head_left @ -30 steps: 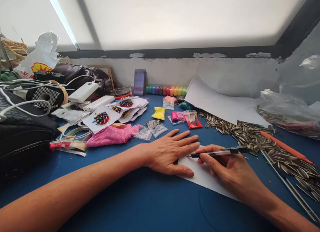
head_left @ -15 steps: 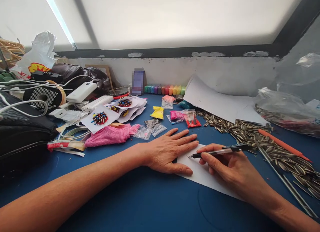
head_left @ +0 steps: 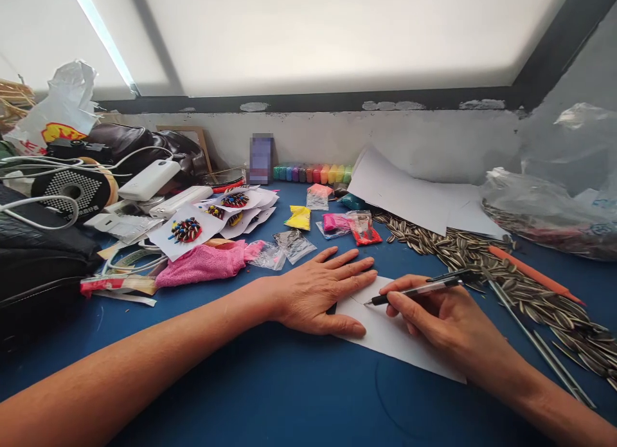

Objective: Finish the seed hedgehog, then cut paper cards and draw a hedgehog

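Observation:
My left hand lies flat, fingers spread, its thumb and fingertips on the left part of a white sheet of paper. A black-and-clear pen is pinched in my right hand, its tip touching the paper just right of my left hand. A thin dark line runs on the sheet by the pen tip. My right palm covers the sheet's right part. Beyond my left hand lie small bags of modelling clay: yellow, pink and red.
Sunflower seeds spread along the right, with an orange stick-like tool and a metal rod. White sheets lie behind. To the left are a pink cloth, decorated papers, a power bank and a black bag.
The pen tip has moved slightly along the paper, and the dark line there looks longer. My left hand stays in place on the sheet. The whole view has shifted a little.

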Demonstrator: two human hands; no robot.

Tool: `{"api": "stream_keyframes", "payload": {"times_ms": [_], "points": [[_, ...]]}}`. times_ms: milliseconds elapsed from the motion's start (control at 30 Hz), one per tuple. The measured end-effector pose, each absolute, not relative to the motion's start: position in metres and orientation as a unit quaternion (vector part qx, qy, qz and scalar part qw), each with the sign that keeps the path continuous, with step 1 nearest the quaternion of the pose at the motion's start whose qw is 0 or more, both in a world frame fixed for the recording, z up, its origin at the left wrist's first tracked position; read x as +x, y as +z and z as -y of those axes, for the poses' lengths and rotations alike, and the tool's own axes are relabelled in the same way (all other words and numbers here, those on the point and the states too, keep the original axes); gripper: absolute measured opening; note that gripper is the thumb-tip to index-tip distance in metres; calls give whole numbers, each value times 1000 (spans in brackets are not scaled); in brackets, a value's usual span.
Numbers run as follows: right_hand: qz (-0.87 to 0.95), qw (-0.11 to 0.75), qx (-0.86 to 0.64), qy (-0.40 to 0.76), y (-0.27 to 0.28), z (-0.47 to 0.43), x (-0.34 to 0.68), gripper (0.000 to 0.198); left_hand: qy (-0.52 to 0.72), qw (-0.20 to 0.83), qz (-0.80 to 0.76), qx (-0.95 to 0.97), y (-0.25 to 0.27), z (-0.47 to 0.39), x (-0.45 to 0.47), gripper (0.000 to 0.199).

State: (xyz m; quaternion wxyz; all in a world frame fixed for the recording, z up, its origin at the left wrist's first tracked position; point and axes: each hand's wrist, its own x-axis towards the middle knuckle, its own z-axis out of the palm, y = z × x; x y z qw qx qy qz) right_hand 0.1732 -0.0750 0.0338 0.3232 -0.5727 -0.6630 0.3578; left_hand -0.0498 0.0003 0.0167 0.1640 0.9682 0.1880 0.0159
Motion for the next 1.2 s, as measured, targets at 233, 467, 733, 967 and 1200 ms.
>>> {"api": "stream_keyframes", "payload": {"times_ms": [233, 467, 733, 967, 1200], "points": [[656, 325, -574, 366, 35, 75, 174, 34, 17, 166, -191, 967, 17, 0, -50, 84], [650, 331, -578, 365, 38, 77, 173, 35, 20, 167, -195, 966, 17, 1, -50, 84], [643, 328, -587, 367, 37, 75, 175, 36, 30, 172, -200, 964, 17, 2, -50, 90], [611, 335, -600, 392, 32, 81, 176, 38, 35, 181, -200, 962, 17, 1, -50, 92], [597, 371, -597, 385, 16, 85, 178, 34, 33, 183, -204, 961, 18, 1, -50, 91]]}}
